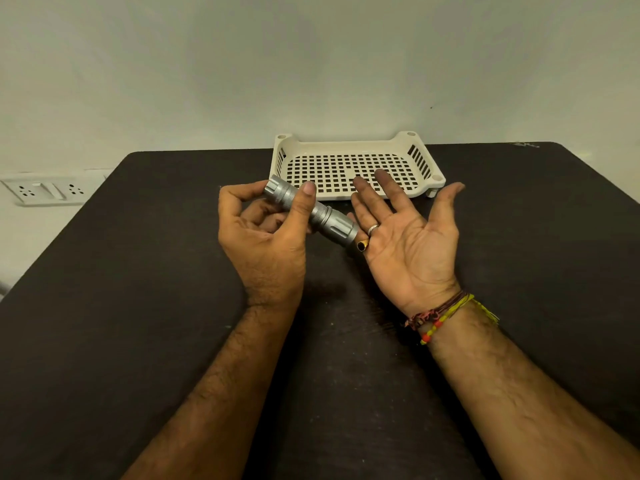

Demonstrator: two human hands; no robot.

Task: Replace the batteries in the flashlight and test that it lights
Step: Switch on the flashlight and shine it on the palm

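Near the middle of the frame, a silver flashlight (309,209) is held above the dark bench (138,271).

Its left hand (263,233) grips the ridged barrel between thumb and fingers, the wider end tilted down to the right and just meeting the fingers of the right hand (408,233), which lies flat and spread, palm up, holding nothing. Two rings sit on that hand and coloured threads circle its wrist. Behind the hands, a cream slotted tray (353,147) stands at the bench's far edge by the wall. At left, a white wall socket (45,192).
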